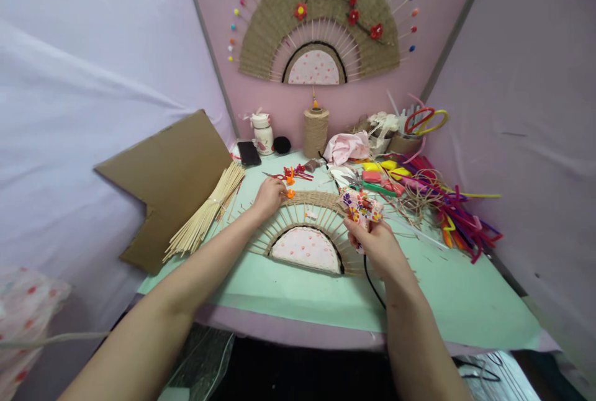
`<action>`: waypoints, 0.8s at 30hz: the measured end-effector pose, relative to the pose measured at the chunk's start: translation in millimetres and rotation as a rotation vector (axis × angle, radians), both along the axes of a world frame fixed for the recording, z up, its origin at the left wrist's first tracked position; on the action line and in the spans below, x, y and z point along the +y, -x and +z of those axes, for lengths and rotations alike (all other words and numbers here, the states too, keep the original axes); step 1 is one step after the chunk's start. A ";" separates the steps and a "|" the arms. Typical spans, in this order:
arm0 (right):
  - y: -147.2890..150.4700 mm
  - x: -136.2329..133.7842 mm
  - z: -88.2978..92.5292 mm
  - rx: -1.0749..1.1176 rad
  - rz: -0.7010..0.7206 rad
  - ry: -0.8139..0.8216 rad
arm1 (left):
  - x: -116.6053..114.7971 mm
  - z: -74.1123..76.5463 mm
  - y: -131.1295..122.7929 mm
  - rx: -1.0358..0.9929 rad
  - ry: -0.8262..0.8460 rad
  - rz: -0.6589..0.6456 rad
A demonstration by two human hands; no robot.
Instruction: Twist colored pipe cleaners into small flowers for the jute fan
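My right hand (370, 243) is wrapped round a hot glue gun (354, 205) with a flowered covering and a black cord hanging below. The gun's front is over the right part of a half-made fan (321, 198), built of thin sticks with a woven twine band. A white half-circle with pink dots (307, 249) and a black edge forms the fan's base. At the band's left end, my left hand (270, 197) has its fingertips closed on a small orange flower (291, 193). Another orange piece (290, 177) lies just behind, beside red twisted pieces (302, 171).
A bundle of sticks (205, 211) and brown cardboard (172, 171) are at left. Behind stand a white bottle (263, 134), a phone (249, 153) and a twine spool (316, 133). Green-handled pliers (378, 188) and colourful pipe cleaners (465, 221) lie right. A finished fan (261, 47) hangs on the wall.
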State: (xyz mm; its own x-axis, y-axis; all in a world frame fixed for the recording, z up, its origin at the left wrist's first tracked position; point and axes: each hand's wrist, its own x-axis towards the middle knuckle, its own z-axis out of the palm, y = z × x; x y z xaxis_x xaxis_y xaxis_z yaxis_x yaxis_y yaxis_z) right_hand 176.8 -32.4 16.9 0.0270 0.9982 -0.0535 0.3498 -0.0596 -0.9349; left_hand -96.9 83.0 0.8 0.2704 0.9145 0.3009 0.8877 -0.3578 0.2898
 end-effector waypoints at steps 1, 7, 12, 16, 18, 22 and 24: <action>0.2 0.1 -0.5 -0.003 0.005 -0.006 | -1.2 -3.4 1.3 0.013 -0.019 -0.034; -1.3 1.8 -6.5 -0.012 0.042 -0.057 | 1.3 -14.1 6.8 0.086 -0.068 -0.017; -0.9 -0.4 -2.9 -0.019 0.048 -0.055 | -0.6 -9.6 2.8 0.140 -0.049 0.008; 0.3 -1.0 -1.7 0.008 0.034 -0.030 | -4.7 -6.0 -0.9 0.199 -0.055 0.004; 0.7 -0.6 -2.2 0.019 0.036 -0.030 | -5.5 -6.3 -1.7 0.222 -0.069 -0.014; 0.2 0.4 -3.3 0.005 0.025 -0.049 | -4.8 -9.5 -2.6 0.215 -0.102 -0.011; -0.5 0.8 -3.9 -0.002 0.024 -0.053 | -3.6 -10.8 -3.1 0.178 -0.109 0.005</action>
